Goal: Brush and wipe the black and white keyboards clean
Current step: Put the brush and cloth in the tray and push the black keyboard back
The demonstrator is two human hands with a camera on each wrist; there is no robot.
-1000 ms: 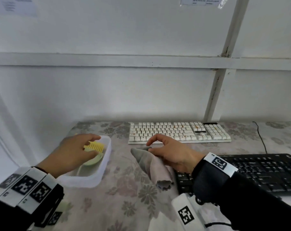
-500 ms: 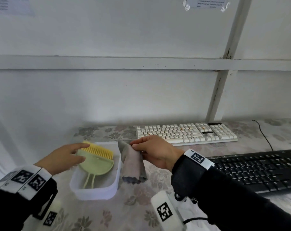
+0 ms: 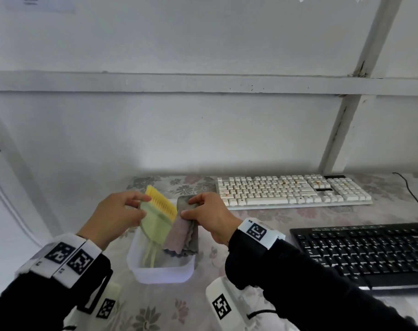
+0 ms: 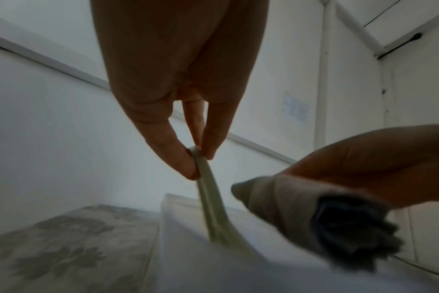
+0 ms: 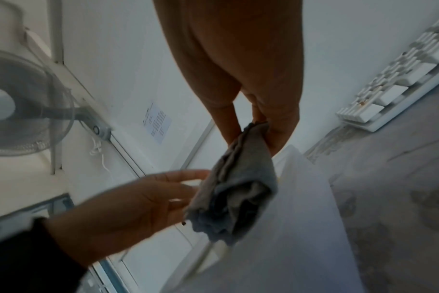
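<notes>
a table under a pale floral tablecloth [image 3: 179, 304] stands against a white wall [image 3: 179, 134] crossed by a painted rail and a slanting post. a white plastic tub [image 3: 163, 274] sits near the table's left front. over the tub, the left hand [image 3: 112, 218] pinches the edge of a pale green dustpan [image 3: 155, 225] between thumb and fingertips, the yellow-bristled brush [image 3: 161, 203] nested in it, its handle dipping into the tub. just right of it, the right hand [image 3: 209, 213] pinches a folded grey cloth [image 3: 185, 235] between thumb and fingers; the cloth hangs into the tub. behind and right of the tub lies the white keyboard [image 3: 291, 191], with orange specks on some keys. right of the tub, nearer the front edge, lies the black keyboard [image 3: 368, 254]. a wall-mounted fan [image 5: 20, 103] and a taped paper notice [image 5: 157, 123] show in the right wrist view.
</notes>
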